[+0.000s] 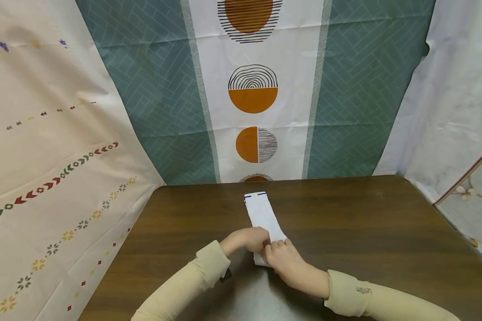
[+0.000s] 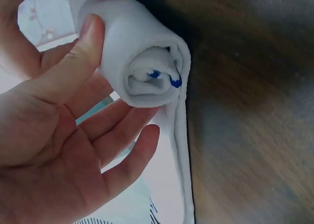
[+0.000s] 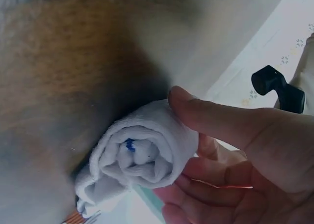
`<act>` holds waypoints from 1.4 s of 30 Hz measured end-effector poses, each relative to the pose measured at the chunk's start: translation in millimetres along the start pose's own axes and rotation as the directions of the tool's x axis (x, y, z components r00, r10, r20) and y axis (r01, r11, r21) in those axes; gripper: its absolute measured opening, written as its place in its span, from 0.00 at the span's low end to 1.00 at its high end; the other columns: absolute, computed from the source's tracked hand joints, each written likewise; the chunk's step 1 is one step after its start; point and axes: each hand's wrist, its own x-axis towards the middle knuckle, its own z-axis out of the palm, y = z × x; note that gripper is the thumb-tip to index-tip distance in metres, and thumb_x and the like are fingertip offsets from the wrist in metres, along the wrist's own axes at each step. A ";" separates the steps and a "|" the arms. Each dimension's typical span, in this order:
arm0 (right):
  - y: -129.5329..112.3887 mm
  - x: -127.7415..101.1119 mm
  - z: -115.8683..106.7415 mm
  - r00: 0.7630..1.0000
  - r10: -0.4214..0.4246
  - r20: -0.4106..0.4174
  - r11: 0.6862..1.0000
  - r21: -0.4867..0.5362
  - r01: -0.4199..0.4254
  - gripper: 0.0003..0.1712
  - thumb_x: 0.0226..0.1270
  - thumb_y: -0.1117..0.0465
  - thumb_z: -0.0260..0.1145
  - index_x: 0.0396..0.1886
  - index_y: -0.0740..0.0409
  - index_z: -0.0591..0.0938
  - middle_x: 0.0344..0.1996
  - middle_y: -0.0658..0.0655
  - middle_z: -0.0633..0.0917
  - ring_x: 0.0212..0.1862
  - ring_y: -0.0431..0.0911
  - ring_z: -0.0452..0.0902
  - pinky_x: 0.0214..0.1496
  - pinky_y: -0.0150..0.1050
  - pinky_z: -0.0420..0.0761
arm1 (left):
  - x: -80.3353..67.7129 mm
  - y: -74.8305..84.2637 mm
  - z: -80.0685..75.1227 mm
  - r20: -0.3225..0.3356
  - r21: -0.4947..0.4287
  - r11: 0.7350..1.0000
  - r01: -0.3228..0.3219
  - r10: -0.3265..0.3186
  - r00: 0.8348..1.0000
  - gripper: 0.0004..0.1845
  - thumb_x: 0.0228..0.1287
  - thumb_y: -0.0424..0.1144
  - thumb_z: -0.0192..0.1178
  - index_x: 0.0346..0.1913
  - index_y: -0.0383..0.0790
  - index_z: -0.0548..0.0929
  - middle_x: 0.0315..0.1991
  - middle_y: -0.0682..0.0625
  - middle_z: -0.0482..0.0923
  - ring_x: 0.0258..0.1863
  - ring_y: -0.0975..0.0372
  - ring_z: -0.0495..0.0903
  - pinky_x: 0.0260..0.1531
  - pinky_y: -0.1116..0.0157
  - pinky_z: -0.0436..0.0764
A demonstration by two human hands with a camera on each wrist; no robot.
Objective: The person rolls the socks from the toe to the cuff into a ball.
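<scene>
Fingers of my left hand (image 1: pixel 247 240) and right hand (image 1: pixel 283 256) curl round the rolled end of a white sock (image 1: pixel 263 214), thumbs pressed on top, each grip pinching the roll from its own side. The roll sits near me on the dark wooden table (image 1: pixel 365 223); the unrolled part lies flat, stretching away toward the patterned backdrop (image 1: pixel 253 98).
</scene>
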 end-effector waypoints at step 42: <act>61.0 34.5 25.6 0.922 -0.188 0.339 0.762 0.642 -0.081 0.18 0.35 0.57 0.78 0.14 0.50 0.74 0.12 0.42 0.71 0.17 0.34 0.59 0.17 0.28 0.61 | -29.2 36.6 40.2 -0.515 0.124 0.976 0.181 -0.093 0.852 0.09 0.46 0.36 0.75 0.29 0.39 0.84 0.24 0.51 0.80 0.24 0.66 0.78 0.20 0.73 0.74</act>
